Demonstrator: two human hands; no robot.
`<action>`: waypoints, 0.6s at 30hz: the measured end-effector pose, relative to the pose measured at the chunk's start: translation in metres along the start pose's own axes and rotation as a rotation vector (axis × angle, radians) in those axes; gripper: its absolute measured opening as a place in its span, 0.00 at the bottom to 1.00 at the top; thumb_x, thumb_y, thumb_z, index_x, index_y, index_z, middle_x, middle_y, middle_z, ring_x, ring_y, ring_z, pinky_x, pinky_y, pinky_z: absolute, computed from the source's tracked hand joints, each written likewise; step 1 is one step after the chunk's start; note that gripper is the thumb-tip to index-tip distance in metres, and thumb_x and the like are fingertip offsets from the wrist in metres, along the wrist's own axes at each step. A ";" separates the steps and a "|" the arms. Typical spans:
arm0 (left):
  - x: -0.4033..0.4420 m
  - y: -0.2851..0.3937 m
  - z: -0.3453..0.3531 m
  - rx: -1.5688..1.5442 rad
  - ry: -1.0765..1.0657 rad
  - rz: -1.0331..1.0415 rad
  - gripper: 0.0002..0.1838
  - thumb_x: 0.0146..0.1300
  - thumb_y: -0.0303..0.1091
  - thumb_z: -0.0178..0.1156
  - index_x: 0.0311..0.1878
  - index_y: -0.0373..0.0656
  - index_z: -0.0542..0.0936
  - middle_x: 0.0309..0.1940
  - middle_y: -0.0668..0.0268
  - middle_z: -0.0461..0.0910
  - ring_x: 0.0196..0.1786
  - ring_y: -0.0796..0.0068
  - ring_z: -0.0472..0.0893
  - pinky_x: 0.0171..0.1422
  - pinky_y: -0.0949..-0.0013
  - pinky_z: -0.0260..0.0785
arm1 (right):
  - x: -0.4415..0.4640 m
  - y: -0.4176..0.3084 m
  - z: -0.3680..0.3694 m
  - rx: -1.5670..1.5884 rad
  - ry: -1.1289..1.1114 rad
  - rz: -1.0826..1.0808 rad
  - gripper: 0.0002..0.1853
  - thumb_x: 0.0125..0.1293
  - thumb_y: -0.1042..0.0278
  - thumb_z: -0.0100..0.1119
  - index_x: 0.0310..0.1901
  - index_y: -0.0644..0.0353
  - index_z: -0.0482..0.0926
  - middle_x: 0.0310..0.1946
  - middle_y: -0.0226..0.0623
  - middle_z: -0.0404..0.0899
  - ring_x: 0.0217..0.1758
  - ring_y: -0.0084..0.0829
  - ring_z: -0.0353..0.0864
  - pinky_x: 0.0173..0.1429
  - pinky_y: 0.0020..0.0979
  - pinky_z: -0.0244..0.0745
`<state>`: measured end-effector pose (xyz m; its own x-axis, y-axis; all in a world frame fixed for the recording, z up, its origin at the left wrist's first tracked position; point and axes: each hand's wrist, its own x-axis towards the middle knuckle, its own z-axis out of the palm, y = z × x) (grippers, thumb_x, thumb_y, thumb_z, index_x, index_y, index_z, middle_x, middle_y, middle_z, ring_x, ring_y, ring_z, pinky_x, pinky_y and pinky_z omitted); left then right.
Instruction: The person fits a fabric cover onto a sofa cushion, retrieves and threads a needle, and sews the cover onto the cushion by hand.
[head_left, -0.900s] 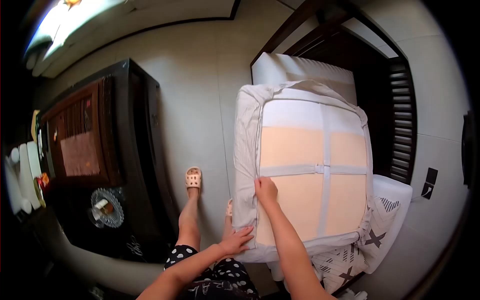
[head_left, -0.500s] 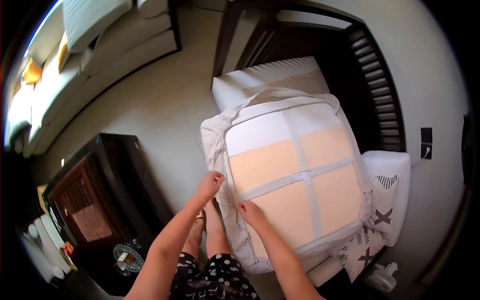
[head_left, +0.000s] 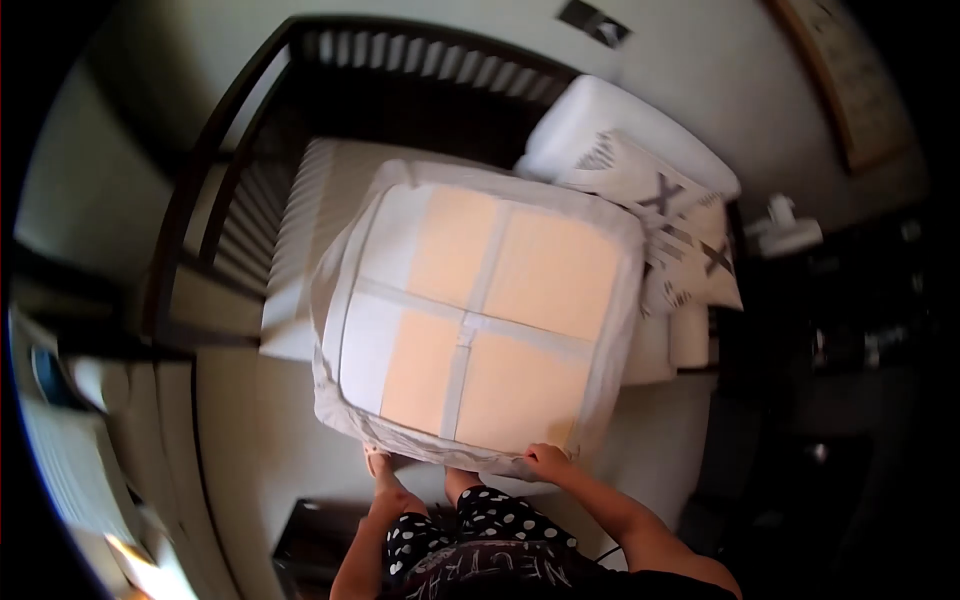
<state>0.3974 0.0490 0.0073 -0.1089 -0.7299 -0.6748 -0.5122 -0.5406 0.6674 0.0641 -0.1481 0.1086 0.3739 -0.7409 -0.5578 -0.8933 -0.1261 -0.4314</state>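
Observation:
A large square cushion (head_left: 540, 385) lies across the seat, its peach and white face up and crossed by pale straps. A pale fabric cover (head_left: 622, 300) wraps its sides, with the gathered edge lying around the face. At the near edge, my right hand (head_left: 547, 460) is closed on the cover, right of the middle. My left hand (head_left: 393, 503) is low, below the cushion's near left corner and apart from it, in front of my leg; its fingers are blurred.
Beneath the cushion is a dark wooden slatted seat (head_left: 180, 240) with a pale mattress (head_left: 290, 290). Patterned pillows (head_left: 650, 190) and a white bolster (head_left: 590, 120) stand at the back right. A white device (head_left: 785, 228) is farther right; a dark table (head_left: 310, 540) is low left.
The view has swung round, so the cushion's long strap sides now face me differently. My left hand has left the cover and dropped; my right hand is now at the near edge.

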 end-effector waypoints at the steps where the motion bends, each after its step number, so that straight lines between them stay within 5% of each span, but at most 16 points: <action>1: -0.017 -0.016 -0.004 0.124 -0.052 -0.091 0.16 0.51 0.48 0.53 0.34 0.48 0.81 0.32 0.56 0.79 0.38 0.58 0.78 0.44 0.59 0.69 | -0.018 0.002 0.005 0.027 -0.013 0.081 0.10 0.50 0.60 0.54 0.28 0.58 0.77 0.26 0.42 0.77 0.30 0.41 0.76 0.34 0.36 0.70; 3: -0.043 -0.040 -0.037 0.270 -0.265 -0.129 0.22 0.50 0.55 0.50 0.31 0.46 0.81 0.27 0.58 0.79 0.34 0.60 0.79 0.42 0.63 0.70 | -0.057 0.003 0.029 0.096 -0.063 0.228 0.11 0.50 0.59 0.55 0.30 0.57 0.77 0.27 0.42 0.77 0.31 0.40 0.77 0.36 0.36 0.71; 10: -0.092 -0.104 -0.180 0.451 -0.040 -0.449 0.14 0.50 0.45 0.53 0.32 0.47 0.81 0.27 0.66 0.81 0.32 0.72 0.79 0.42 0.68 0.70 | -0.147 -0.035 0.090 0.390 -0.056 0.355 0.13 0.51 0.57 0.56 0.30 0.58 0.78 0.28 0.41 0.78 0.32 0.37 0.77 0.38 0.35 0.71; 11: -0.086 -0.099 -0.200 0.501 -0.144 -0.479 0.18 0.51 0.47 0.49 0.37 0.45 0.80 0.40 0.54 0.77 0.47 0.58 0.75 0.51 0.58 0.66 | -0.154 -0.035 0.094 0.431 -0.023 0.387 0.13 0.51 0.57 0.56 0.30 0.58 0.78 0.28 0.41 0.78 0.32 0.36 0.77 0.38 0.35 0.71; 13: -0.057 -0.120 -0.223 0.867 -0.140 -0.287 0.18 0.52 0.48 0.49 0.35 0.47 0.80 0.35 0.56 0.78 0.42 0.60 0.77 0.47 0.57 0.68 | -0.172 -0.021 0.118 0.442 0.073 0.427 0.13 0.50 0.57 0.57 0.30 0.59 0.77 0.28 0.40 0.78 0.31 0.35 0.77 0.37 0.35 0.71; 16: -0.055 -0.006 -0.232 0.303 0.110 -0.441 0.14 0.52 0.44 0.52 0.28 0.43 0.78 0.18 0.67 0.75 0.21 0.77 0.72 0.28 0.72 0.66 | -0.204 -0.011 0.144 0.589 0.270 0.494 0.11 0.48 0.60 0.57 0.28 0.59 0.78 0.25 0.39 0.78 0.28 0.34 0.77 0.34 0.34 0.72; 18: -0.035 0.020 -0.211 -0.146 0.167 -0.268 0.12 0.57 0.37 0.55 0.36 0.37 0.77 0.26 0.67 0.78 0.26 0.80 0.75 0.29 0.77 0.65 | -0.223 -0.006 0.145 0.510 0.358 0.507 0.10 0.49 0.62 0.57 0.28 0.59 0.77 0.23 0.39 0.78 0.26 0.32 0.78 0.32 0.32 0.73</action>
<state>0.5705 -0.0250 0.1109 0.1598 -0.6057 -0.7795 -0.3751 -0.7677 0.5196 0.0220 0.1137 0.1332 -0.2267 -0.8048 -0.5486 -0.6770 0.5351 -0.5053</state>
